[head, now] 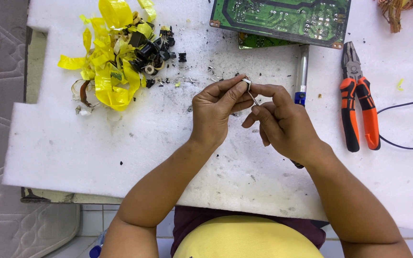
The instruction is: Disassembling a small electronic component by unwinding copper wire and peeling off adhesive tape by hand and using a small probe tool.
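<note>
— What is being held over the middle of the white foam sheet (pixel 120 143)?

— A small metal part (pixel 247 82) is being pinched between the thumb and forefinger of the left hand (pixel 214 112). A thin metal pin (pixel 254 98) below it is being gripped by the fingertips of the right hand (pixel 283 122), whose fingers are being pressed together around it.

— And around the hands?

— A blue-handled tool (pixel 301 76) is being partly covered by the right hand, just below the green circuit board (pixel 283 19) at the far edge. Orange-handled pliers (pixel 358 102) are being left toward the right edge, beside a black cable (pixel 407 143). A heap of yellow tape and black parts (pixel 115 57) is being kept near the far left corner.
</note>
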